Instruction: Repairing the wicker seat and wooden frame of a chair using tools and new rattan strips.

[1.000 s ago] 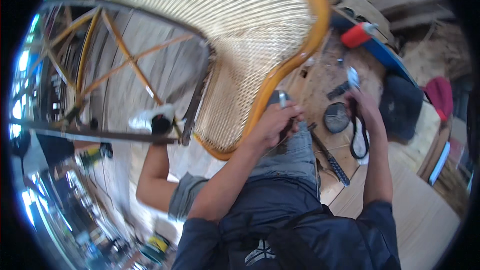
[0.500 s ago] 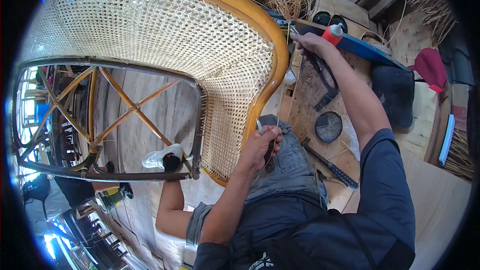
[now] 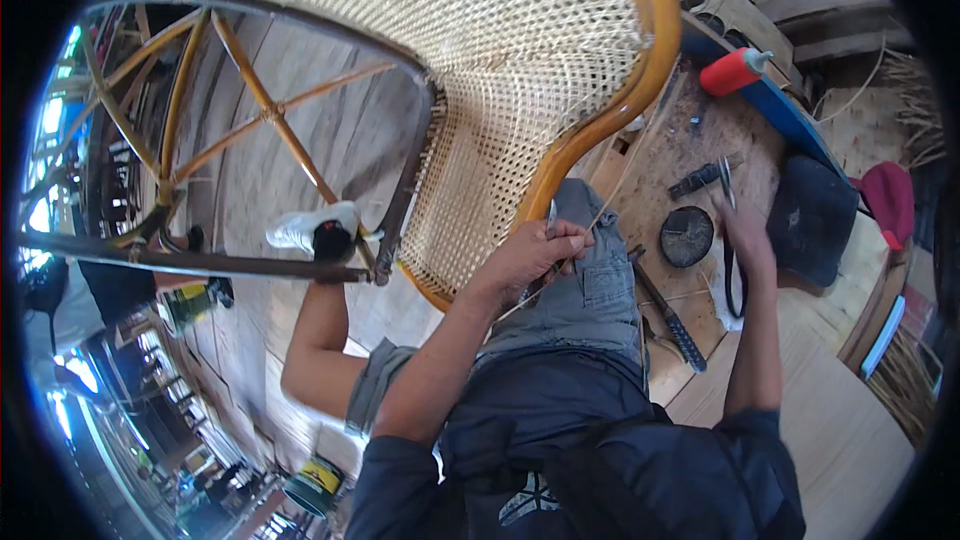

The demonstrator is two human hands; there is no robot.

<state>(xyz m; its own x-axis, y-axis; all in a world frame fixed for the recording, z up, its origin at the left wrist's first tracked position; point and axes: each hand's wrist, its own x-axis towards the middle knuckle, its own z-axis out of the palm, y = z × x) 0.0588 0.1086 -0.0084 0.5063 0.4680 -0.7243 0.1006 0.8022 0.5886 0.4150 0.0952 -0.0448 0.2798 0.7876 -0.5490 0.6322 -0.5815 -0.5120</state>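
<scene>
My left hand (image 3: 545, 252) is closed in a pinch on a thin cane strand (image 3: 612, 198), which stretches up along the chair's curved edge. A narrow metal blade pokes out above the same fingers; its handle is hidden. The hand is over my lap, beside the yellow-brown rattan frame (image 3: 660, 20) of a chair with woven cane webbing (image 3: 500, 90). To the right, over the workbench (image 3: 650, 160), my right hand (image 3: 748, 235) grips what look like dark-handled scissors (image 3: 727, 180). Their metal end points away from me and a black loop hangs below the hand, slightly blurred.
On the bench lie a round dark block (image 3: 686, 236), a hammer (image 3: 672, 315) and a dark tool (image 3: 705, 177). A red bottle (image 3: 735, 71) lies by a blue board (image 3: 800, 125). Farther right are a black pad (image 3: 812, 220) and a maroon cap (image 3: 888, 202).
My right hand has come back from the bench's far end toward me with the scissors. My left hand stays near my lap. The view has shifted, and the strand now shows stretched upward.
</scene>
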